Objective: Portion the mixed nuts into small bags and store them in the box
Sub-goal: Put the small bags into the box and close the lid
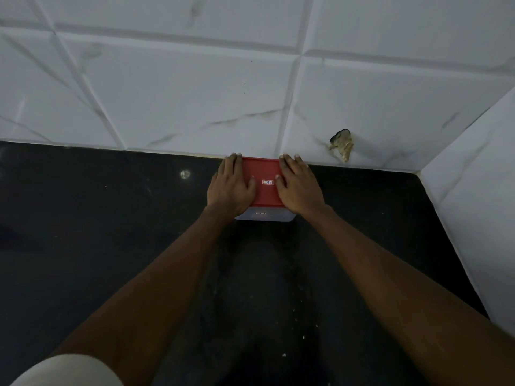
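Note:
A clear plastic box (264, 215) with a red lid (264, 174) stands on the black counter, pushed up against the tiled wall. My left hand (230, 188) lies flat on the lid's left side, fingers straight and reaching its far edge. My right hand (299, 188) lies flat on the lid's right side in the same way. A small white label (267, 182) shows on the lid between my thumbs. The box's contents are hidden under the lid and my hands.
The black counter (111, 232) spreads out to the left and toward me, with a few pale crumbs on it. White marble-look tiles (181, 93) form the back wall and a side wall (479, 204) at the right. A chipped hole (341, 144) marks the back wall.

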`<state>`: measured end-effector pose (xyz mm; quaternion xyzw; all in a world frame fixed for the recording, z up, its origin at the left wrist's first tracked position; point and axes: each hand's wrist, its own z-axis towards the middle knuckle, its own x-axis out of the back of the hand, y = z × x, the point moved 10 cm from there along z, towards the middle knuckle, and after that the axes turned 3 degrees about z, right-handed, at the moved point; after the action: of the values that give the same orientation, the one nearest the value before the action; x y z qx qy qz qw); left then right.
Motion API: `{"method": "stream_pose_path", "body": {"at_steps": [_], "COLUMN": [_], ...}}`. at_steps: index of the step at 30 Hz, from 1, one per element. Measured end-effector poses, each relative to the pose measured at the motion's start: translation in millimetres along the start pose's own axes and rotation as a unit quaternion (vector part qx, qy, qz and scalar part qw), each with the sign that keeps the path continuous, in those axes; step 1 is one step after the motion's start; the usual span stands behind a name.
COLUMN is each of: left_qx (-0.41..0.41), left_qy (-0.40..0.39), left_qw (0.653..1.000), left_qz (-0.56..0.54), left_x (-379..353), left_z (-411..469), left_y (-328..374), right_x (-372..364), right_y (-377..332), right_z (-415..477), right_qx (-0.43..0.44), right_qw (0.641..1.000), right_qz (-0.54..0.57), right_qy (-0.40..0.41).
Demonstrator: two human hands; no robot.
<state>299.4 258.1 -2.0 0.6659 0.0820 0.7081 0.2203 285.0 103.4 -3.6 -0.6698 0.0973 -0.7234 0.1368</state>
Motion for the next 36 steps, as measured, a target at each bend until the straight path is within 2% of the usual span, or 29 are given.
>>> {"method": "stream_pose_path", "body": {"at_steps": [4,13,16,18,20,21,22,24,31,36], "left_qx": [-0.001,0.006,0.008,0.052,0.132,0.167,0.188,0.194,0.170,0.163], "left_qy": [0.019,-0.012,-0.012,0.009,0.049,0.063,0.072,0.078,0.092,0.073], "left_qw": [0.999,0.999,0.995,0.982,0.948,0.929,0.917,0.908,0.923,0.936], "left_qz": [-0.034,-0.050,-0.100,-0.179,-0.286,-0.324,-0.344,-0.363,-0.333,-0.303], "left_x": [-2,-6,-6,-6,-8,-9,-10,-11,-12,-21], "left_z": [2,1,2,0,-6,-9,-11,-12,-7,4], "left_y": [0,-2,-3,-12,-27,-32,-34,-32,-15,-24], "right_x": [-3,-5,2,4,-11,-17,-20,-20,-9,-11], "right_y": [4,2,12,34,52,54,55,57,73,79], "right_z": [3,0,-3,-15,-30,-35,-38,-40,-37,-30], "right_qx": [-0.006,0.006,-0.049,-0.161,-0.268,-0.296,-0.306,-0.307,-0.304,-0.306], "right_qw": [1.000,1.000,0.994,0.955,0.873,0.841,0.823,0.808,0.841,0.864], "right_qz": [0.015,-0.003,0.084,0.232,0.392,0.441,0.467,0.493,0.440,0.392], "right_qy": [0.006,-0.002,0.043,0.094,0.111,0.108,0.104,0.102,0.080,0.073]}}
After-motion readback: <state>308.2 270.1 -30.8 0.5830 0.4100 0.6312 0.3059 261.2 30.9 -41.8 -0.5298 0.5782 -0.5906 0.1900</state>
